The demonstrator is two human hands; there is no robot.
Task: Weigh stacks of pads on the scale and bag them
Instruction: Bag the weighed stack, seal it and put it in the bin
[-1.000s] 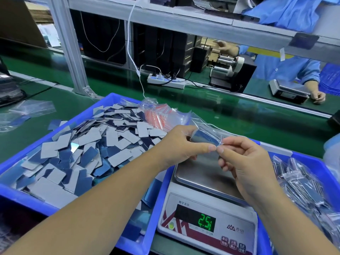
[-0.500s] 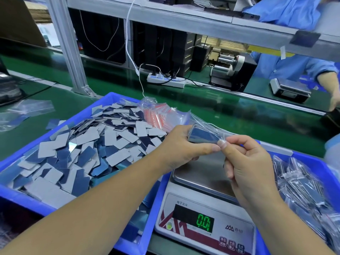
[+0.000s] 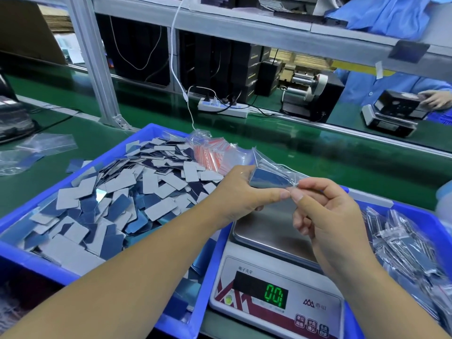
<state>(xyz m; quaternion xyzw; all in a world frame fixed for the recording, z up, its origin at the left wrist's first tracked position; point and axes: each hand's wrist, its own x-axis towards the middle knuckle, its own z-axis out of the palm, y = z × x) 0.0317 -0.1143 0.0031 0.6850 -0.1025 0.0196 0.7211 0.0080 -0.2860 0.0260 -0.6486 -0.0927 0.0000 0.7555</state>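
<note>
My left hand [image 3: 241, 192] grips a small stack of dark blue pads [image 3: 267, 178] that sits inside a clear plastic bag [image 3: 281, 168], held above the scale. My right hand [image 3: 325, 211] pinches the bag's near edge between thumb and forefinger, tip to tip with my left thumb. The white scale [image 3: 276, 285] stands below them; its steel pan [image 3: 266, 228] carries nothing and the green display reads 0.0. Loose grey and blue pads [image 3: 117, 194] fill the blue bin [image 3: 31, 260] on the left.
A bundle of red-striped empty bags [image 3: 212, 152] lies at the left bin's far corner. A blue bin [image 3: 415, 211] on the right holds filled bags [image 3: 403, 245]. Loose bags [image 3: 36, 148] lie on the green belt. Beyond, a power strip [image 3: 222, 107], a tape machine [image 3: 310, 94] and another worker [image 3: 435, 99] at a scale.
The bagged stack has lifted off the pan and the display dropped from 2.5 to 0.0. Both hands rose slightly, still holding the bag.
</note>
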